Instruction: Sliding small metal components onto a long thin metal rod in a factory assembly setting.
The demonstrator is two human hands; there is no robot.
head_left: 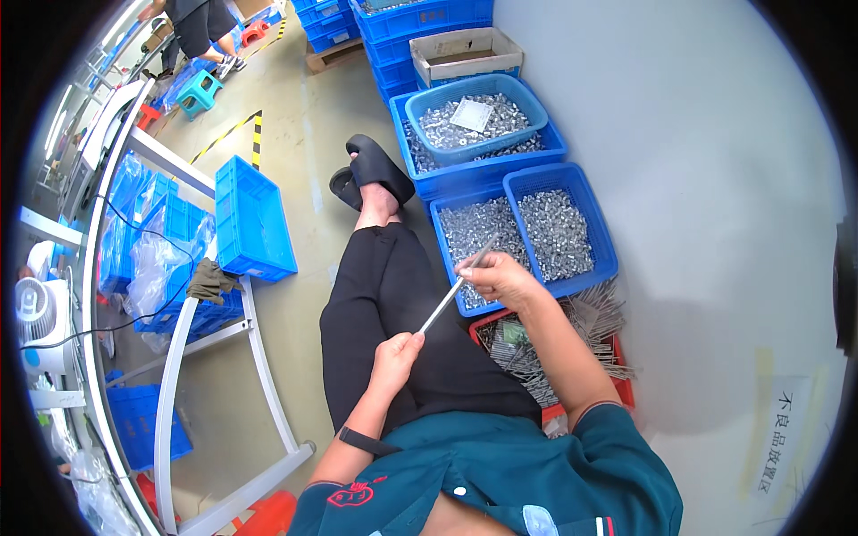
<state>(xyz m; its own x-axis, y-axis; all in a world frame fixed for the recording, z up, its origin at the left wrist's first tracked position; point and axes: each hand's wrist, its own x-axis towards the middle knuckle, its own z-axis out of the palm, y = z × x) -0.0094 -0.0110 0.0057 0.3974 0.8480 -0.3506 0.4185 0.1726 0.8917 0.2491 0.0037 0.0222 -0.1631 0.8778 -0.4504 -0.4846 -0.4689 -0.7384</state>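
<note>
Both my hands hold a long thin metal rod [441, 309] slantwise above my lap. My left hand [393, 364] is closed around its lower end. Further up, my right hand [503, 280] pinches the rod between thumb and fingers, and its upper end sticks out past them. Beneath and beyond the right hand stand a blue bin [440, 234] and a blue basket [585, 282], both full of small metal parts [556, 234]. Under my right forearm, a red crate [624, 393] holds many loose metal rods [601, 326].
Farther off, a light-blue basket [541, 105] of metal parts sits on a larger blue crate [559, 147], near stacked crates. At left are a white metal frame [268, 384] with a cloth [211, 280], an unfilled blue crate [255, 219] and a fan [36, 308]. Another person [204, 31] stands far left.
</note>
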